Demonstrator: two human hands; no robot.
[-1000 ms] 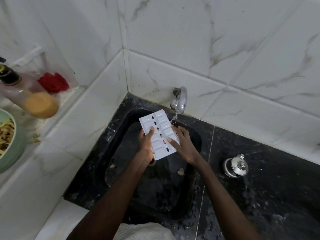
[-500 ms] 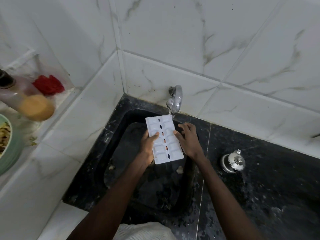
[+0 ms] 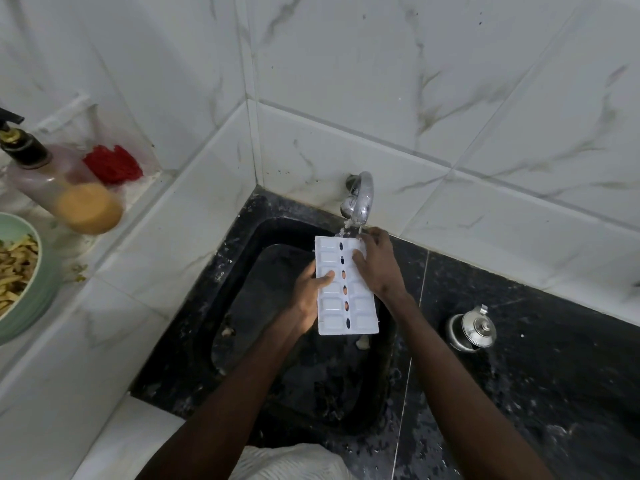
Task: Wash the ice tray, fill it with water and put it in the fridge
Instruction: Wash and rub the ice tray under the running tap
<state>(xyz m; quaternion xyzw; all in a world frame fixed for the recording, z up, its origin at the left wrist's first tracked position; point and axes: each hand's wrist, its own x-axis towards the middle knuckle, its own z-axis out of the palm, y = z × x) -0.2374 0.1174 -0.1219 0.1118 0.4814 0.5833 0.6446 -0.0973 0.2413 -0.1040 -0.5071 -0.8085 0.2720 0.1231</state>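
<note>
Ice tray [image 3: 362,306]: white plastic, smooth, semi-matt, wet at the far end. Tap [image 3: 360,199]: polished metal, mirror-glossy. Sink [image 3: 277,341]: black, dull, stone-like speckle, wet. Desk [image 3: 554,375]: black speckled stone look, polished, water film. Wall tiles [image 3: 450,81]: white marble pattern, smooth, glossy. Lidded pot [image 3: 472,329]: shiny steel-look metal. Pump bottle [image 3: 65,188]: translucent plastic, black pump top. Bowl [image 3: 45,289]: pale green, smooth, glossy.

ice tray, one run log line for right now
step: wash | tray under running tap, over sink | left hand grips left edge | right hand holds far end
</note>
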